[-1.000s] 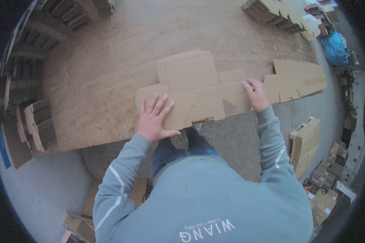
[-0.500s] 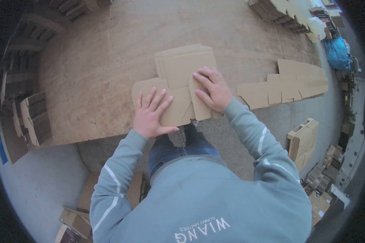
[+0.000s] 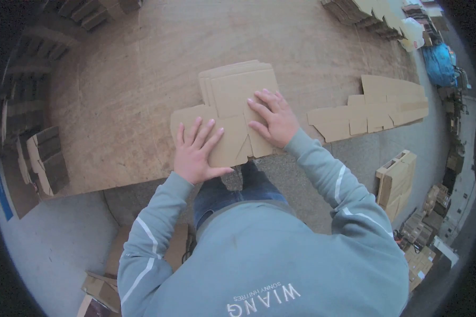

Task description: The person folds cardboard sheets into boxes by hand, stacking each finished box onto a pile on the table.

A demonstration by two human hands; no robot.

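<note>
A flat brown cardboard box blank (image 3: 232,105) lies at the near edge of a large wooden table (image 3: 143,90), its right-hand part folded over onto the middle. My left hand (image 3: 194,150) lies flat with fingers spread on the blank's left flap. My right hand (image 3: 274,119) presses palm-down on the folded-over panel. Neither hand grips anything. A stack of like blanks lies just under and behind the one I touch.
More flat cardboard blanks (image 3: 375,108) lie to the right along the table edge. Stacks of folded cardboard (image 3: 47,158) stand at the left, others (image 3: 370,16) at the far right. A cardboard box (image 3: 394,182) and a blue bag (image 3: 439,63) sit on the floor at right.
A second ago the blank lay stretched out with my right hand at its far right end. That end has since been folded over to the middle, and my right hand now presses it down.
</note>
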